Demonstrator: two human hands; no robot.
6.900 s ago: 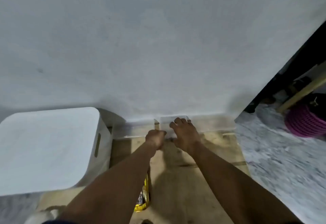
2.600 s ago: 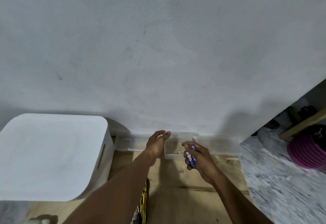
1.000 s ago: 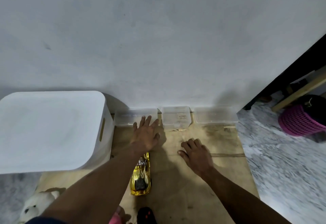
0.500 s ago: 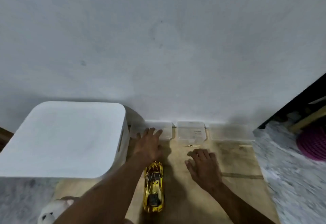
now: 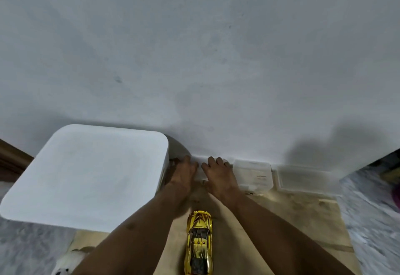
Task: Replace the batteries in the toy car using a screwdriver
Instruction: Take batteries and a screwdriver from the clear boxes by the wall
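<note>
The toy car [image 5: 198,243] is gold and shiny. It lies on the brown wooden board [image 5: 281,227] on the floor, between my two arms, with its nose pointing at the wall [image 5: 194,58]. Nothing is touching it.

My left hand [image 5: 184,174] and my right hand [image 5: 218,177] are both stretched out past the car, close side by side. They rest on a small clear box [image 5: 200,174] that sits right against the wall. My hands cover most of that box, so I see only a bit of it between them. My left fingers [image 5: 186,160] lie flat and loose over the box. My right fingers [image 5: 213,161] bend over its far edge. I cannot tell if either hand is really gripping the box or just lying on it.

Just to the right of my right hand is a second clear box [image 5: 253,176] with its lid on. Beside that one is a third clear box [image 5: 305,179]. All three stand in a row along the wall.

A big white bin [image 5: 86,175] with a flat lid stands to the left, right next to my left hand. A white fluffy toy [image 5: 65,264] peeks out at the bottom left.
</note>
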